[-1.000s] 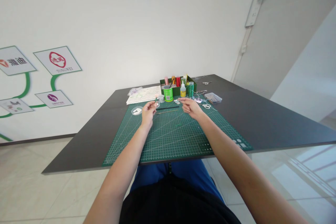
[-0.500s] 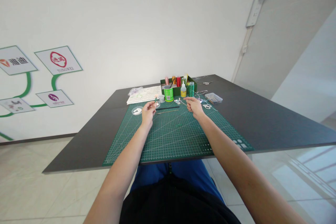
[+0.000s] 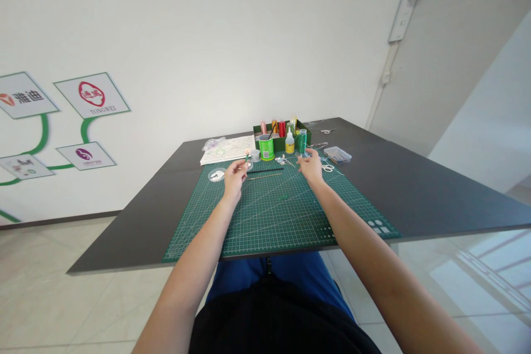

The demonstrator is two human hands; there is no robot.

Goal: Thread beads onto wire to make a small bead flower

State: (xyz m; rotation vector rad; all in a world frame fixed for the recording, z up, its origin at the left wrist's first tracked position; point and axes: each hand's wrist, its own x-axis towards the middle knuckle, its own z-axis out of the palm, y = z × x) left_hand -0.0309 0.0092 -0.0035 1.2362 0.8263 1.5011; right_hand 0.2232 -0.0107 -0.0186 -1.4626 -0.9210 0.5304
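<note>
My left hand (image 3: 234, 177) pinches a small flower (image 3: 248, 154) by its green stem, with the pale pink head pointing up. Below that hand, a round clear dish (image 3: 216, 175) with white contents sits on the mat. My right hand (image 3: 311, 167) hovers over the far right of the mat, fingers lightly curved and apart, and I see nothing held in it. White-handled scissors (image 3: 327, 168) lie just right of it. A green thread spool (image 3: 302, 141) stands behind it, and small pale craft pieces (image 3: 281, 160) lie to its left.
The green cutting mat (image 3: 265, 221) covers the middle of the dark table (image 3: 415, 193). A glue bottle (image 3: 290, 142), a bright green can (image 3: 266, 147) and a box of thread spools (image 3: 315, 128) stand at the back. A clear case (image 3: 338, 155) lies right; white sheets (image 3: 228, 150) lie left.
My right hand has shifted slightly right and its extended index finger has curled downward. My left hand stays in place with the flower.
</note>
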